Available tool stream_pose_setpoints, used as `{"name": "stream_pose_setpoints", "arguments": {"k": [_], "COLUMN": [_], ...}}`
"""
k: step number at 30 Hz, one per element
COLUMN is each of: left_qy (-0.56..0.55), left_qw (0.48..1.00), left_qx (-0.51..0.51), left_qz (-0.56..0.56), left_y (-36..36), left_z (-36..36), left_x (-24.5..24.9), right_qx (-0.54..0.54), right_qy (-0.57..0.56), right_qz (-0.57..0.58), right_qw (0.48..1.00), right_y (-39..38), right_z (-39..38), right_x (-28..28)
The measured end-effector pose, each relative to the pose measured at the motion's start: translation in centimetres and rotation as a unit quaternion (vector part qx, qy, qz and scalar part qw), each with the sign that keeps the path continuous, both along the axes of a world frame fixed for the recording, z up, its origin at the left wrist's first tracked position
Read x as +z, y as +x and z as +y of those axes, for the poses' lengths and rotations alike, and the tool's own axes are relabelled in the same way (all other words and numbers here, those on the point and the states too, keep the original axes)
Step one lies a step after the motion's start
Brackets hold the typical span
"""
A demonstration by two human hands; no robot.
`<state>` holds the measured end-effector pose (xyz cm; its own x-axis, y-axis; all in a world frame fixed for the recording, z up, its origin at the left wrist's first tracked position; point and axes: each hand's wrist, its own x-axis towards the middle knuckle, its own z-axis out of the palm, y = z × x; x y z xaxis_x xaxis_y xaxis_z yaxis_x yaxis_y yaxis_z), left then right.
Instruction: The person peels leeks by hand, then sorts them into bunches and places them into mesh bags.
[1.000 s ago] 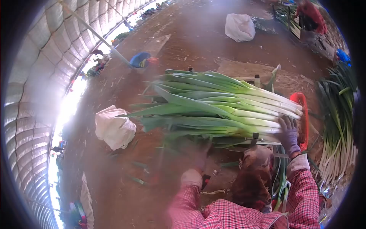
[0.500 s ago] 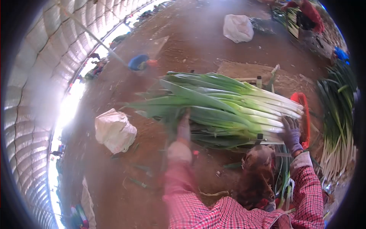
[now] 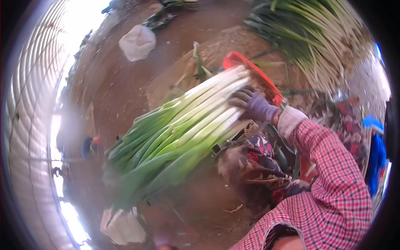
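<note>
A thick bundle of leeks (image 3: 183,129) lies slantwise before me, white stems at upper right and green leaves fanning to lower left. My gloved right hand (image 3: 250,102) rests across the white stems near their ends, fingers laid over them rather than wrapped round. Just beyond the stem ends stands a red curved plate (image 3: 260,77). A metal bar with a black end (image 3: 216,148) shows at the bundle's near side. A smeared purple shape at the bottom edge appears to be my left hand (image 3: 162,239), apart from the leeks; its fingers are blurred.
A large pile of leeks (image 3: 308,37) lies at upper right. White sacks stand on the dirt floor, one at the back (image 3: 137,42) and another at lower left (image 3: 123,227). My patterned trouser leg (image 3: 250,166) is close to the bundle. Blue material (image 3: 375,146) is at far right.
My view has swung to the right, so the bundle appears farther left and tilted. My left hand has come off the leaves towards the bottom edge. My right hand stays on the stems.
</note>
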<state>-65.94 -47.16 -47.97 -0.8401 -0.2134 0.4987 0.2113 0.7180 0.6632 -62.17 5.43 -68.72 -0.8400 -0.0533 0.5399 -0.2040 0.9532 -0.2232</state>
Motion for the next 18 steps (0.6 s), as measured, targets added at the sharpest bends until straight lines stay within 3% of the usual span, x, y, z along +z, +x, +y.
{"name": "stream_pose_setpoints", "arguments": {"k": [2, 4, 5, 9, 11, 13, 14, 15, 18], "left_qy": [-0.187, -0.317, -0.373, -0.568, -0.518, -0.584, -0.637, -0.645, -0.692], "left_qw": [0.968, 0.882, 0.84, 0.716, 0.743, 0.699, 0.668, 0.663, 0.632], "left_qx": [-0.157, -0.347, -0.395, -0.406, -0.416, -0.397, -0.365, -0.365, -0.346], "left_qz": [0.06, 0.028, 0.004, 0.016, 0.073, 0.108, 0.122, 0.099, 0.039], "left_y": [2.1, 1.5, 0.8, -3.7, -6.8, -8.0, -7.7, -7.3, -6.4], "left_z": [7.1, 13.1, 15.2, 18.4, 16.5, 17.0, 17.0, 16.6, 15.8], "left_x": [1.3, 1.6, 1.0, -4.0, -7.9, -7.7, -7.8, -7.9, -6.1], "right_qx": [0.011, 0.02, 0.02, 0.021, 0.017, 0.01, 0.002, 0.001, 0.011], "right_qy": [-0.012, -0.017, -0.024, -0.052, -0.064, -0.059, -0.049, -0.048, -0.095], "right_qz": [-0.008, -0.017, -0.02, 0.042, 0.072, 0.083, 0.029, -0.015, 0.024], "right_qw": [1.0, 1.0, 0.999, 0.998, 0.995, 0.995, 0.998, 0.999, 0.995], "right_y": [0.0, -0.1, -0.2, -0.5, -0.5, -1.5, -1.4, -1.3, -1.0], "right_z": [0.2, 0.6, 0.5, 1.0, 0.6, 0.8, 0.9, 0.5, 0.2], "right_x": [-0.2, 0.1, -0.3, -1.3, -2.9, -4.0, -3.7, -3.0, -3.2]}}
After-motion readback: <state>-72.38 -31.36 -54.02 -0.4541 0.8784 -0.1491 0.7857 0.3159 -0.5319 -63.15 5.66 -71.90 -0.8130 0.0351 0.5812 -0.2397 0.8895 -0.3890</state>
